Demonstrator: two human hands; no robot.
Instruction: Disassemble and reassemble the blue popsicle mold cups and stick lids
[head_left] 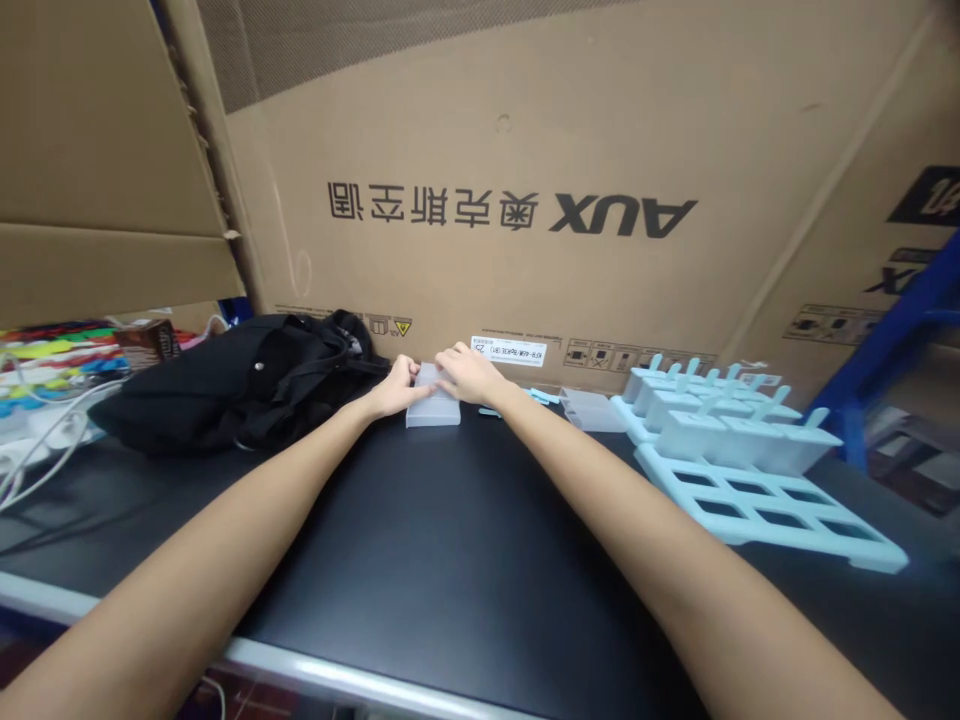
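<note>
A translucent white plastic box [433, 412] lies on the black table [442, 560], near the cardboard at the back. My left hand [396, 388] grips its left side, thumb reaching over the top. From the right, my right hand [466, 373] holds the same box, with its fingers over the far part. Both hands are closed round it, and their fingers partly hide the box. Just right of my right hand lie some light blue sticks [541, 396], and beyond them stands another translucent box [592, 410].
A light blue rack [780, 510] with several lidded moulds [697, 430] stands at the right. On the left lie a black bag [225, 385], white cables [56, 430] and colourful items [45, 350]. A large cardboard box [450, 130] walls off the back.
</note>
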